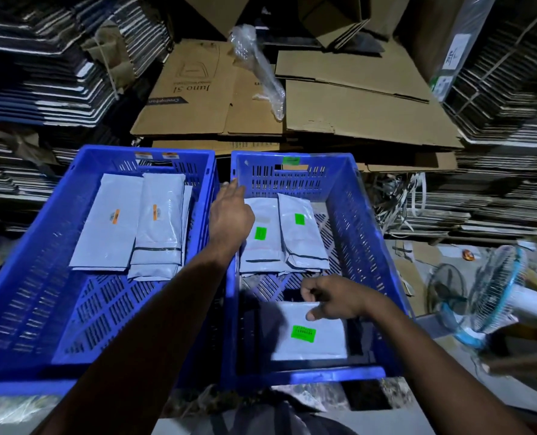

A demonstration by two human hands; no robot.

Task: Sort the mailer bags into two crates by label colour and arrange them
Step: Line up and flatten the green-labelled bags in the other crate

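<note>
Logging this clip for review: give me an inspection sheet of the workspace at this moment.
Surface: two blue crates side by side, left crate and right crate.
Job's things: orange-label bags in left crate; green-label bags at the far end of right crate, one green-label bag near its front.
Clutter: bubble wrap on flattened cartons.
Grippers: left hand open, reaching over the crates' shared rims; right hand grips the near bag's top edge.
Cables: nothing seen.
Surroundings: stacked cardboard sheets, fan at right.
</note>
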